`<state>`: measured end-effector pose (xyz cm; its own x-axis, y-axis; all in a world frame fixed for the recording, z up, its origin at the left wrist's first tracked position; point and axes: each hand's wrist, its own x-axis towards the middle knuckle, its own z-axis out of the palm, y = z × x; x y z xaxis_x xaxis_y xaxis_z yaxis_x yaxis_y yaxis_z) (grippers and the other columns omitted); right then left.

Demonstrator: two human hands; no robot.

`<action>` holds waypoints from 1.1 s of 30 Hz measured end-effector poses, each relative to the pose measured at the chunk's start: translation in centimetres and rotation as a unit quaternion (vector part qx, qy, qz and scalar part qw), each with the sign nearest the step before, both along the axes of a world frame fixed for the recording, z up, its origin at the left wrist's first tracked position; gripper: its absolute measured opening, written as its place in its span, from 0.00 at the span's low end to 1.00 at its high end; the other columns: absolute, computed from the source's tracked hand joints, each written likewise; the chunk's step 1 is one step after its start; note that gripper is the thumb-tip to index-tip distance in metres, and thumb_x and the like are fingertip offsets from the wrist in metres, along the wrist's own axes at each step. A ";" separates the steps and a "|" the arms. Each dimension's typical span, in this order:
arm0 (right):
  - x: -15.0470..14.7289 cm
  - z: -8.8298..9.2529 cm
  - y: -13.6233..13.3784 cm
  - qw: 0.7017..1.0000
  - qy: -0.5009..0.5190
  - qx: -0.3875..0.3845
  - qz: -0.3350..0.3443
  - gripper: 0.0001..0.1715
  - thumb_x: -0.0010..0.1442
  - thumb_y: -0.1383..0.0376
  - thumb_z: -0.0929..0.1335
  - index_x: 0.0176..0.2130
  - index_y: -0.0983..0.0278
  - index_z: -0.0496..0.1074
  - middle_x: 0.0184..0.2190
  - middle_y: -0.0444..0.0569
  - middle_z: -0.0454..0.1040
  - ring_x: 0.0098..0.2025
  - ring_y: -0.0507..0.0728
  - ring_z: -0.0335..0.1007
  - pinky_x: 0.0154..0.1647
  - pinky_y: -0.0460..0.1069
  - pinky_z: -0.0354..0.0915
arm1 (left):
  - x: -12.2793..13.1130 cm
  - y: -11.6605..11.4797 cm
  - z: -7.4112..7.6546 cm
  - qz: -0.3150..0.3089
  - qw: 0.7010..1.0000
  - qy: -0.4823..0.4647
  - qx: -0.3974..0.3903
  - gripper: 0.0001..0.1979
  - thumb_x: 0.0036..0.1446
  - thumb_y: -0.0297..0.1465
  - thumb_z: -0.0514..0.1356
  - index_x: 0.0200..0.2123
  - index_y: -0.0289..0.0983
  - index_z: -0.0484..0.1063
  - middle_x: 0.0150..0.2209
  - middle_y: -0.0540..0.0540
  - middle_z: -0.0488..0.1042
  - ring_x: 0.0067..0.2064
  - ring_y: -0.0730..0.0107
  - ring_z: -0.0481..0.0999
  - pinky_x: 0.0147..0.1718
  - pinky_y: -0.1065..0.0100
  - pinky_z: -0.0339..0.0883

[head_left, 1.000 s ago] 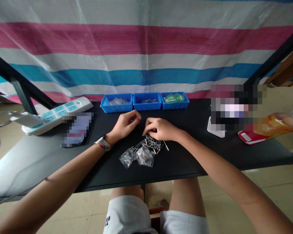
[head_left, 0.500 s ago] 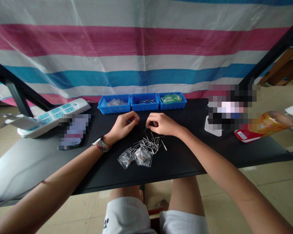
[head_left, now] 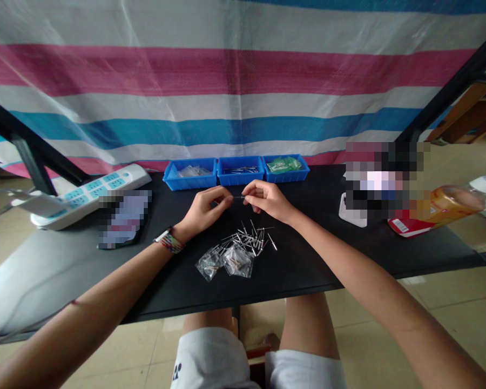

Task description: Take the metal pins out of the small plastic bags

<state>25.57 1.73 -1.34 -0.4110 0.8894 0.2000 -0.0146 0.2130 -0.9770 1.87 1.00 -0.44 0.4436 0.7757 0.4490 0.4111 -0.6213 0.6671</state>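
Observation:
My left hand [head_left: 210, 206] and my right hand [head_left: 267, 200] face each other over the black table, fingertips pinched a short gap apart. A thin metal blind rivet [head_left: 238, 197] bridges that gap, its ends hidden in the fingers of both hands. Below them lies a loose pile of silver blind rivets [head_left: 253, 237], with thin pins pointing many ways. Two small clear plastic bags [head_left: 238, 260] with small parts inside touch the pile's near left side.
Behind my hands stand three blue bins: the left [head_left: 190, 182] holds clear bags, the middle [head_left: 241, 178] metal pins, the right [head_left: 287, 176] green packets. A power strip [head_left: 93, 194] and a phone [head_left: 125, 219] lie left. A white case [head_left: 353, 210] and red-yellow packaging [head_left: 433, 210] are right.
My right hand has risen slightly from near the pile and turned, bringing the blind rivet level with my left fingertips. The left hand stays almost in place.

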 end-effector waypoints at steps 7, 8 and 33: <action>-0.7 -0.3 -0.3 0.996 0.051 0.019 -0.064 0.18 0.54 0.55 0.79 0.36 0.61 0.73 0.30 0.43 0.77 0.26 0.51 0.74 0.27 0.47 0.72 | -0.1 0.3 -0.5 0.015 1.000 0.003 -0.012 0.26 0.76 0.50 0.54 0.29 0.39 0.72 0.28 0.47 0.75 0.30 0.67 0.74 0.33 0.67 0.67; -0.7 -0.3 -0.3 0.996 0.052 0.022 -0.063 0.19 0.55 0.53 0.79 0.35 0.62 0.74 0.30 0.44 0.78 0.26 0.51 0.74 0.27 0.47 0.73 | -0.1 0.3 -0.6 0.014 1.000 0.002 -0.018 0.26 0.76 0.50 0.53 0.30 0.39 0.72 0.28 0.47 0.75 0.31 0.67 0.74 0.33 0.67 0.67; -0.7 0.2 -0.3 0.993 0.076 0.027 -0.086 0.19 0.52 0.54 0.81 0.32 0.62 0.75 0.25 0.41 0.75 0.23 0.50 0.71 0.23 0.45 0.71 | 0.1 0.0 -0.4 -0.003 1.000 -0.016 0.010 0.25 0.76 0.49 0.56 0.33 0.37 0.76 0.31 0.46 0.78 0.32 0.67 0.76 0.34 0.68 0.69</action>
